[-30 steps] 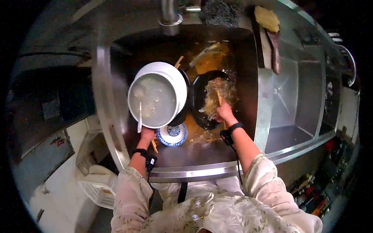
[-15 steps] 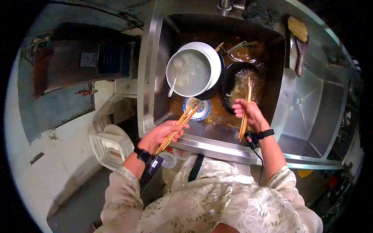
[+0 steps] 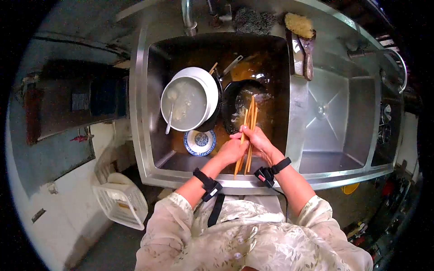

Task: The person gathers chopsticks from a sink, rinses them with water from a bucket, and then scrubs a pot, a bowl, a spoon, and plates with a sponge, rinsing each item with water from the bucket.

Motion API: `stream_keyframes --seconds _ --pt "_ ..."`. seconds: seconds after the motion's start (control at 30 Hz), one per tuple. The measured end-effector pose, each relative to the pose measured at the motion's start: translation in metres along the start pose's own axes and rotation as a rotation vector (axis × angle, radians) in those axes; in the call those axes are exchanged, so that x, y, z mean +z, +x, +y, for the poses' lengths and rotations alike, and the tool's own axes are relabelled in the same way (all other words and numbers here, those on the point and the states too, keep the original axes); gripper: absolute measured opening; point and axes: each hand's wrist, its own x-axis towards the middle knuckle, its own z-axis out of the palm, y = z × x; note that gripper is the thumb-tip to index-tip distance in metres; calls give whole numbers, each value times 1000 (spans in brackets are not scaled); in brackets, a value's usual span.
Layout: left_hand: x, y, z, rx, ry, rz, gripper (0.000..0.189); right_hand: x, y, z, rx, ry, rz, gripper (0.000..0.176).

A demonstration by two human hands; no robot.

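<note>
My left hand (image 3: pixel 234 150) and my right hand (image 3: pixel 259 141) meet over the front of the left sink basin, both closed round wooden chopsticks (image 3: pixel 252 115). The sticks point away from me in a loose bundle, their near ends by the sink's front rim. Beyond them a dark pan (image 3: pixel 233 97) sits in brownish water. To the left stands a white pot (image 3: pixel 183 119) of cloudy water, with a spoon (image 3: pixel 170 118) leaning in it. A blue-and-white dish (image 3: pixel 199 142) lies below the pot.
A second steel basin (image 3: pixel 323 131) adjoins on the right. On the divider lie a sponge (image 3: pixel 299 25) and a wooden-handled brush (image 3: pixel 308 58). A dark scouring pad (image 3: pixel 254 21) rests behind, near the faucet (image 3: pixel 189 20). A white plastic basket (image 3: pixel 120 203) stands low at left.
My left hand has moved right with its chopsticks and now touches my right hand, so the two bundles are together. The camera view has shifted to the right.
</note>
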Motion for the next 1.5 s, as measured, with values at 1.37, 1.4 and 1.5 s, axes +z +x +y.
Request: stream_keyframes --seconds 1.37,1.4,1.5 --pt "-30 -29 9 -198 -1276 -260 44 3 35 7 -230 315 -214 26" --pt "-30 -28 5 -203 -1269 -252 44 8 32 13 -245 229 -234 25" --pt "-26 -32 7 -166 -1241 -245 34 28 13 15 -193 186 -192 23"
